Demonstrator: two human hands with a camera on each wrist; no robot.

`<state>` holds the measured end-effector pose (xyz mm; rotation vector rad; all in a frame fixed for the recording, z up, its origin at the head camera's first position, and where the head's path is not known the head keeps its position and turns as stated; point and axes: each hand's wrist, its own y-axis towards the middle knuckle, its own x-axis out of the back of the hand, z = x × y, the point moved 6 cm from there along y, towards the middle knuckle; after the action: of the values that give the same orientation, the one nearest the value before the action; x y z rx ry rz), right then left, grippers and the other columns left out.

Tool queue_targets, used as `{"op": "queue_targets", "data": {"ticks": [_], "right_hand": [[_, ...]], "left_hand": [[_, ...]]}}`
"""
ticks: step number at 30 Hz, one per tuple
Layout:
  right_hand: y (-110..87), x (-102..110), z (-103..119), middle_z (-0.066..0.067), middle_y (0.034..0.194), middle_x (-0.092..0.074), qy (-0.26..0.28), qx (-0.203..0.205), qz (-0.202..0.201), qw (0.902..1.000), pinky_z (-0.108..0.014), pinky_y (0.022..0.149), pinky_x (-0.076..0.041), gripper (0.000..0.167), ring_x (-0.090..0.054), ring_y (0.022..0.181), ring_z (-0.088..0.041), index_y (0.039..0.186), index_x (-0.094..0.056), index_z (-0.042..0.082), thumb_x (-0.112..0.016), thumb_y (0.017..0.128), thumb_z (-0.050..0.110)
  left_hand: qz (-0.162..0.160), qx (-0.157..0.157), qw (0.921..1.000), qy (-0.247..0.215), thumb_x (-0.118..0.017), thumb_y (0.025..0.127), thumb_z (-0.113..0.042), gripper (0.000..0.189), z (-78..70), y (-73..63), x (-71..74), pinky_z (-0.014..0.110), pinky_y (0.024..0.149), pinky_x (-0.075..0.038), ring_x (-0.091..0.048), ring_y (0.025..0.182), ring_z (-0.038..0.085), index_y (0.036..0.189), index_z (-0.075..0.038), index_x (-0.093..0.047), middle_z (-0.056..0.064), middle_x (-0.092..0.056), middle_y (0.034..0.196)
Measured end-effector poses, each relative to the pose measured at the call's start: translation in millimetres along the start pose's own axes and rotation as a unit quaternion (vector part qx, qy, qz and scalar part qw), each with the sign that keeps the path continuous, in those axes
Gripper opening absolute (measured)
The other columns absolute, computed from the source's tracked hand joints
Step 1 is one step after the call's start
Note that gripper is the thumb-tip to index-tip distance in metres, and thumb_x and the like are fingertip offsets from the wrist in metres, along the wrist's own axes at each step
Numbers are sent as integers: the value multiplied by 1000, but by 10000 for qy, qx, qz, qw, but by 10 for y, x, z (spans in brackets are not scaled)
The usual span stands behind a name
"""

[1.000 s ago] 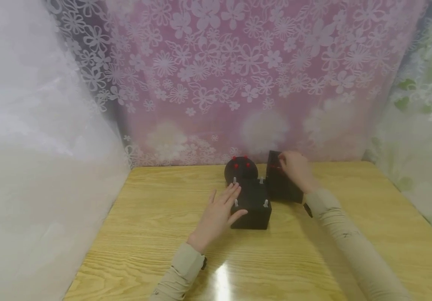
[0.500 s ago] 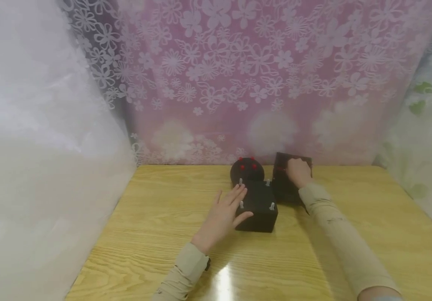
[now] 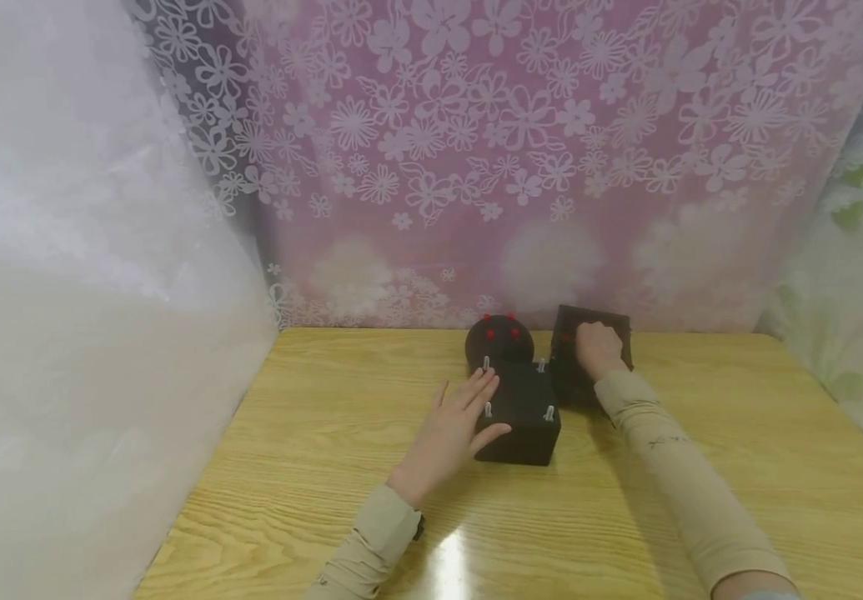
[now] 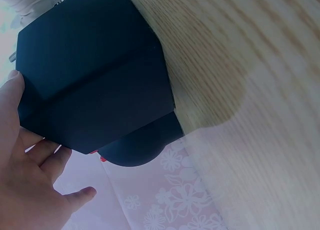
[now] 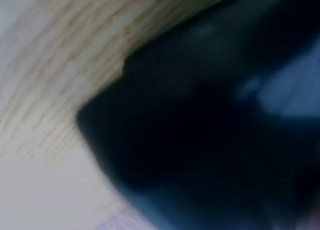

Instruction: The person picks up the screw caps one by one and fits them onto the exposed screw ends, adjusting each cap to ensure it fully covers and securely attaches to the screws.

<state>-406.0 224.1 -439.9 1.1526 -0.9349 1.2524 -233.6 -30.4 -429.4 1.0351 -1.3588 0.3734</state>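
Observation:
In the head view my left hand lies with straight, spread fingers along the left side of a black box, fingertips on its top. Clear pegs stand at that box's corners. The left wrist view shows fingers at the edge of the same box. My right hand, its fingers curled, is over a second black box with a small red mark near its left side. Its fingertips are hidden, and I cannot tell whether they hold anything. The right wrist view is dark and blurred, filled by a black shape.
Behind the pegged box stands a round black piece with several red pegs on top. The wooden table meets a pink flowered curtain at the back. Pale sheets hang at both sides.
My right hand has shifted from pinching near the second box's upper left to a curled pose lower over it. The left hand keeps its place on the pegged box. The head view has shifted slightly.

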Motion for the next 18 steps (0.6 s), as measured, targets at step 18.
{"op": "queue_targets", "data": {"ticks": [18], "right_hand": [[11,28,-61,-38,80,-66,277,151,-519,9982,-60,56,-58,18,-67,74,-55,71,-63,-13,-60,86,-3]], "left_hand": [[-4,-9,9999,-170,-46,102,-56,75,-20,0,39,56,123,-20,-25,153,15,158,-8,-35,5,-32,164]]}}
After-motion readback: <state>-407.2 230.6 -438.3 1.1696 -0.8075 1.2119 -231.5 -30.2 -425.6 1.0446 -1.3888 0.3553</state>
